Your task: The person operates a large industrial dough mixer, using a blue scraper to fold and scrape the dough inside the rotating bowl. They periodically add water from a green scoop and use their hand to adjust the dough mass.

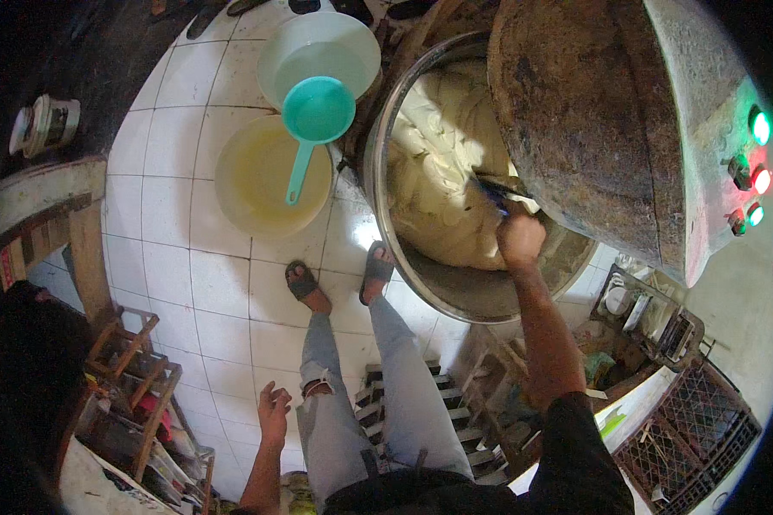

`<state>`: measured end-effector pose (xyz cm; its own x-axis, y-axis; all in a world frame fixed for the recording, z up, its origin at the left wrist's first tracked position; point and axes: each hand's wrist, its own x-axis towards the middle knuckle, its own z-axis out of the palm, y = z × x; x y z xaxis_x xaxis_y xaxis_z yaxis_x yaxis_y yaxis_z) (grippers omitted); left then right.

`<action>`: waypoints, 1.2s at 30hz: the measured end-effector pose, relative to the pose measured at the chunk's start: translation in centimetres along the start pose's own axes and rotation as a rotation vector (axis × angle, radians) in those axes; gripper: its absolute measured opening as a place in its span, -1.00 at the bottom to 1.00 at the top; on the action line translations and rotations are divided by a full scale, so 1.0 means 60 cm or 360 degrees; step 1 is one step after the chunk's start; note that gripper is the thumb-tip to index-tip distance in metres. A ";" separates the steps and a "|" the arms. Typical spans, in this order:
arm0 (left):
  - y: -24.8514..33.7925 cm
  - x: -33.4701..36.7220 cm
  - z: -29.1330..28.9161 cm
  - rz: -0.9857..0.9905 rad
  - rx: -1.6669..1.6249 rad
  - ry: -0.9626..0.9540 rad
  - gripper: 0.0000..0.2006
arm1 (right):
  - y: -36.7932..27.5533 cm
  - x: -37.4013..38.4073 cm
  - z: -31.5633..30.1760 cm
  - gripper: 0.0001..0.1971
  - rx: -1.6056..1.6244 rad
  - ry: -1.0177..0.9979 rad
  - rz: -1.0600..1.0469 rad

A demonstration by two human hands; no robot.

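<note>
My right hand (520, 239) is closed around a dark blue tool (495, 196) that reaches into the pale dough (442, 163). Its kind is hard to make out, as my fist covers part of it. A big round metal mixing bowl (438, 299) holds the thick, folded mass. Beside my leg hangs my left hand (273, 412), with nothing in it and its fingers loosely apart. On the floor left of the bowl stand a white basin (356, 43) with liquid and a yellowish tub (232, 193). A teal dipper (319, 110) lies over their rims.
A large, stained machine body (588, 112) overhangs the bowl's right side, with lit green and red buttons (760, 180) on its panel. Lower right are a black plastic crate (691, 438) and a balance scale (644, 309). Wooden racks (137, 369) stand at left on white floor tiles (219, 296).
</note>
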<state>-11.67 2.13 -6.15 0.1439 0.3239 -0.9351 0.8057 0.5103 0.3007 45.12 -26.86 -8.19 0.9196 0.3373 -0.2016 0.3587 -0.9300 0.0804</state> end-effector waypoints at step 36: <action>-0.044 -0.021 -0.044 0.0010 -0.0103 -0.0024 -0.32 | 0.016 -0.173 -0.070 -0.53 0.0488 0.0140 -0.0255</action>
<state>-15.47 2.47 -5.27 0.1580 0.3154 -0.9357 0.7659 0.5590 0.3178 36.58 -30.63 -1.90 0.8705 0.4815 -0.1022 0.4471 -0.8603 -0.2449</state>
